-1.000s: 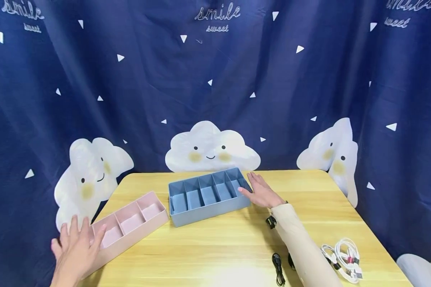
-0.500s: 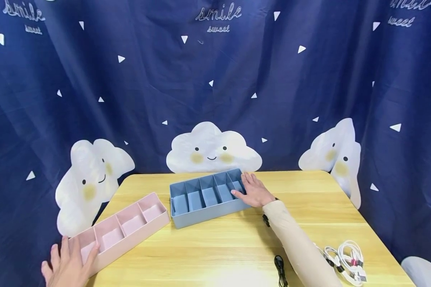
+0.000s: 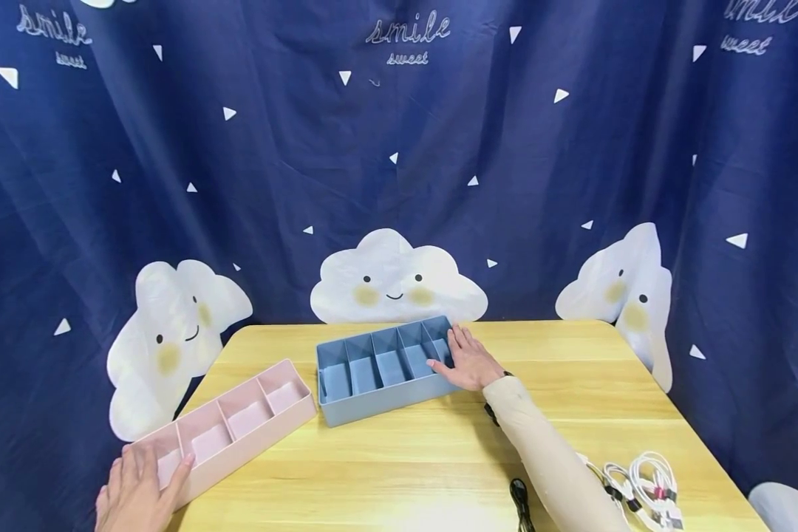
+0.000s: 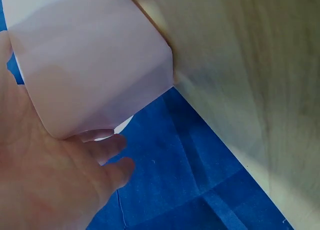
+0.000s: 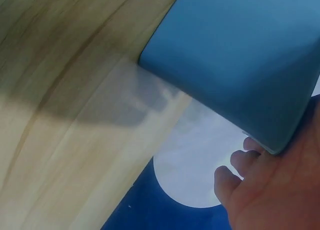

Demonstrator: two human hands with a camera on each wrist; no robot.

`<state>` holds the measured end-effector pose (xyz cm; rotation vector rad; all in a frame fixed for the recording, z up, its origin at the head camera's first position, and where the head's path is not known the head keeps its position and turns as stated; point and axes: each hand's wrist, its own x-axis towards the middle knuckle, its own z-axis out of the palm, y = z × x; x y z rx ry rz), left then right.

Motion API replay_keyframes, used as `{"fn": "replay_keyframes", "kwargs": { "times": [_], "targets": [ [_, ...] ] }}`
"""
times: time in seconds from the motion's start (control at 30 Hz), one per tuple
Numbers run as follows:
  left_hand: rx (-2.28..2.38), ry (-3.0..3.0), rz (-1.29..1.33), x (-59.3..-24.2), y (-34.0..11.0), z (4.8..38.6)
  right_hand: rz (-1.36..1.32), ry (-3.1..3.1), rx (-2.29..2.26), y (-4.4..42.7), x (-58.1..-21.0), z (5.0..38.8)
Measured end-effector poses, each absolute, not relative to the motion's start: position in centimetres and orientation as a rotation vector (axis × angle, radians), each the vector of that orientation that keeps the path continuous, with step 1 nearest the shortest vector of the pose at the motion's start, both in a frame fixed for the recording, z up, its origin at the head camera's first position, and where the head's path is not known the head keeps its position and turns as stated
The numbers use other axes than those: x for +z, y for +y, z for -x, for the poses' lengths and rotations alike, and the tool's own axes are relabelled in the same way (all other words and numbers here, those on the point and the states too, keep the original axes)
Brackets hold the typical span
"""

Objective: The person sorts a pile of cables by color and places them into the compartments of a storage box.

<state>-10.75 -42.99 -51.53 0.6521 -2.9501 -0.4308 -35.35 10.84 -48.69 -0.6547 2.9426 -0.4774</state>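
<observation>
While the left hand (image 3: pixel 136 491), fingers loosely extended, rests against the near end of the pink divided organizer (image 3: pixel 253 443) at the left edge of the table (image 3: pixel 372 473), the right hand (image 3: pixel 472 364) lies straight-fingered against the blue five-compartment organizer's (image 3: pixel 392 397) right end, towards the back edge, each palm seemingly steadying without clutching
</observation>
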Motion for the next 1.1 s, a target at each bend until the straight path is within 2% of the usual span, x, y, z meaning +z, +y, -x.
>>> {"fn": "replay_keyframes", "kwargs": {
  "times": [0.27, 0.5, 1.1],
  "targets": [
    [-0.491, -3.066, -0.685, -50.9, -43.3, 11.3, 0.651, 2.949, -0.464, 10.8, -48.4, 35.1],
    [-0.39, -2.988, -0.475, -51.7, -43.8, 11.1, 0.649, 2.953, -0.476, 10.8, -48.6, 35.1],
    [-0.431, -2.971, -0.27, -51.5, -43.8, 12.1, 0.657, 2.951, -0.456, 11.1, -48.8, 34.9]
  ]
}}
